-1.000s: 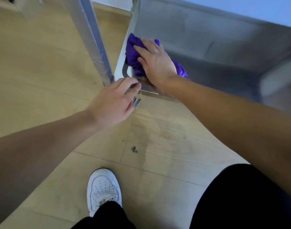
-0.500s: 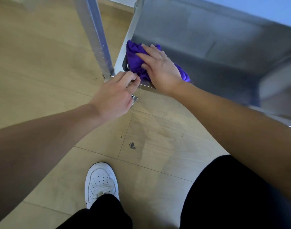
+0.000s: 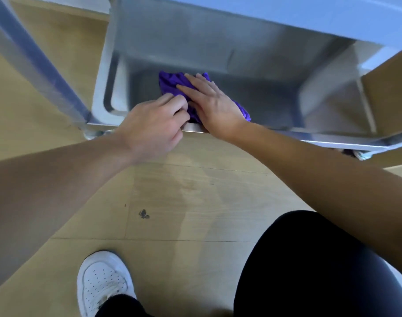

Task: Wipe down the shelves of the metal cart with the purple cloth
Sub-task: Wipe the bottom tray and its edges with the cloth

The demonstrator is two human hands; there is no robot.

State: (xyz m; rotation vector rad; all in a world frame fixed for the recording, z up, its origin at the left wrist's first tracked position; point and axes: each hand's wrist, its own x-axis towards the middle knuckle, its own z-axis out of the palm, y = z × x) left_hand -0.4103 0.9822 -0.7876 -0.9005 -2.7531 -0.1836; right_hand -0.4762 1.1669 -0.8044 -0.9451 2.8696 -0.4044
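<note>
The purple cloth (image 3: 171,84) lies bunched on the bottom shelf (image 3: 268,104) of the metal cart, near its front edge. My right hand (image 3: 212,104) presses flat on the cloth with fingers spread. My left hand (image 3: 153,126) rests over the shelf's front rim (image 3: 309,139), its fingers curled and touching the cloth's near left edge. Part of the cloth is hidden under both hands.
A slanted metal cart leg (image 3: 35,65) rises at the left. An upper shelf (image 3: 287,17) overhangs at the top. A cardboard box (image 3: 392,92) stands at the right. Below are the wooden floor (image 3: 195,202), my white shoe (image 3: 104,282) and a black-trousered knee (image 3: 309,271).
My right hand has slid the cloth away from the shelf's left corner toward the middle. My left hand has moved right along the front rim and now touches the cloth.
</note>
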